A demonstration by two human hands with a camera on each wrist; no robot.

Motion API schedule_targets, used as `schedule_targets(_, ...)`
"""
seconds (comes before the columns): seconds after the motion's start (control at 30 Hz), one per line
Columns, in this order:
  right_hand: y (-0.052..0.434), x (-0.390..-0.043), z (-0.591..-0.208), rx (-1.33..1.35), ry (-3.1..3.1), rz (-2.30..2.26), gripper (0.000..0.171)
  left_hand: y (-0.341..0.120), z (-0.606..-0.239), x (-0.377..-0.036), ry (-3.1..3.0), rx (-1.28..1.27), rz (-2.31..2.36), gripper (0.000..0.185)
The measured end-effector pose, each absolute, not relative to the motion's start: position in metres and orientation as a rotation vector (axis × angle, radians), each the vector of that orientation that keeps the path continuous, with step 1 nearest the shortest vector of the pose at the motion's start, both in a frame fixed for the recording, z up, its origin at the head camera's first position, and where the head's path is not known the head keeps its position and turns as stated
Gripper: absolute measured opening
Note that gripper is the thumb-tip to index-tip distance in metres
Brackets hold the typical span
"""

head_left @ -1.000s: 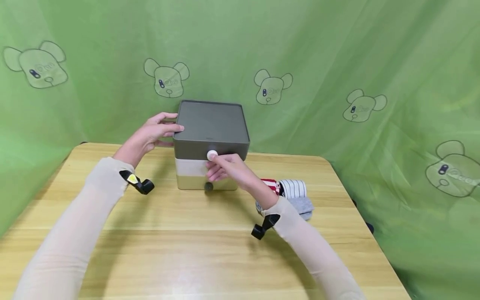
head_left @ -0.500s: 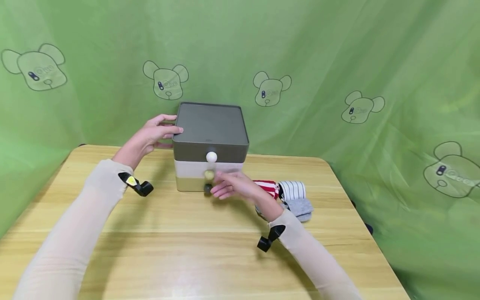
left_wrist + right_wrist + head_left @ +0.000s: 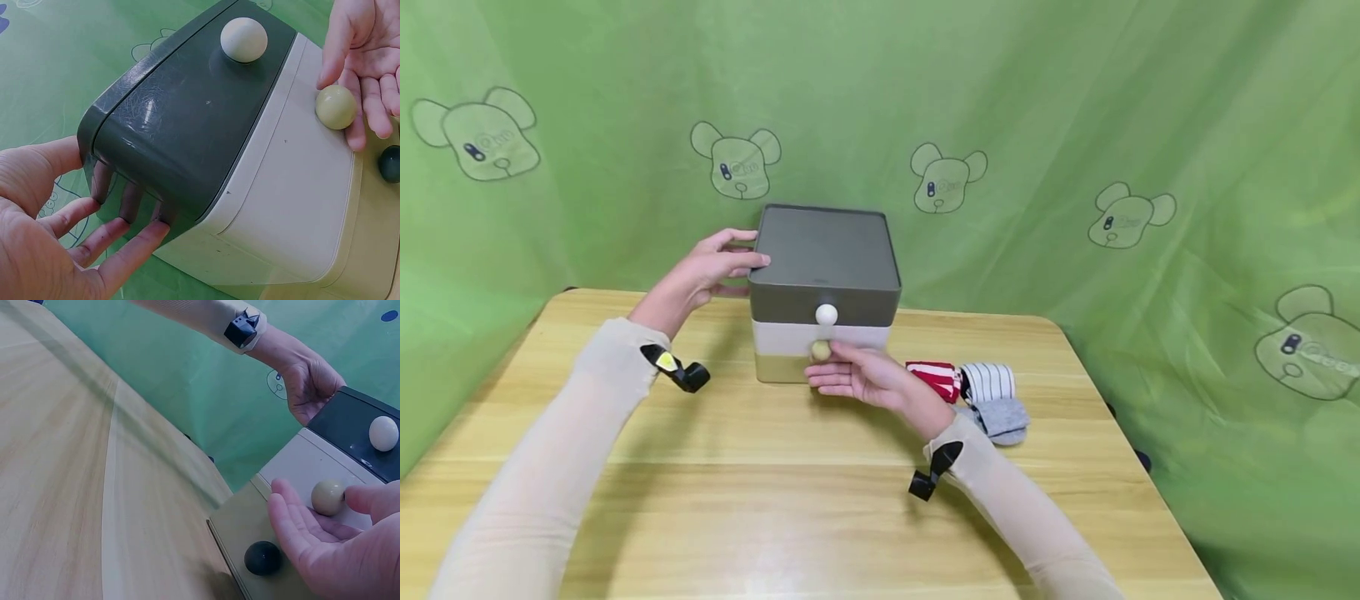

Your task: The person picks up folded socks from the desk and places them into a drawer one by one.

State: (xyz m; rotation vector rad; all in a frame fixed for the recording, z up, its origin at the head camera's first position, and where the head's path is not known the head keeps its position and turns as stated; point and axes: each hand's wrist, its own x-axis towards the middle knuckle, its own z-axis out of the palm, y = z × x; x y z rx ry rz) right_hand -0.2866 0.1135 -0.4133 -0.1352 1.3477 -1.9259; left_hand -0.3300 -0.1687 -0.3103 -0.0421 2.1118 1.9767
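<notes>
This looks like a curtained-off recording booth: a green curtain [image 3: 842, 100] printed with cartoon bear heads [image 3: 740, 167] hangs behind and beside a wood-grain worktop [image 3: 760, 492], and black wrist cameras [image 3: 692, 377] sit on both pale sleeves [image 3: 546, 467]. Whether home or lab lies beyond the cloth cannot be told.

Your right hand [image 3: 868, 379] hid the dark knob [image 3: 263, 558] from the head camera; the left-wrist view's right edge cropped both.
</notes>
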Motion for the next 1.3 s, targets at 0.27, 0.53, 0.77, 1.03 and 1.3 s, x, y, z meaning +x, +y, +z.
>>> schedule_targets(0.27,0.111,-0.284,-0.413,-0.122,1.311,-1.976,0.027,-0.168,-0.310,-0.330,2.114,-0.041,1.977,0.072)
schedule_targets(0.53,0.109,-0.275,-0.411,-0.115,1.421,-1.914,0.030,-0.169,-0.310,-0.329,2.118,-0.051,1.960,0.074)
schedule_targets(0.77,0.114,-0.264,-0.410,-0.175,1.559,-1.808,0.040,-0.167,-0.313,-0.329,2.111,-0.054,1.971,0.072)
schedule_targets(1.03,0.119,-0.248,-0.403,-0.202,1.679,-1.706,0.037,-0.168,-0.311,-0.330,2.112,-0.055,1.964,0.073)
schedule_targets(1.3,0.120,-0.224,-0.402,-0.212,1.736,-1.669,0.041,-0.169,-0.310,-0.330,2.124,-0.044,1.947,0.075)
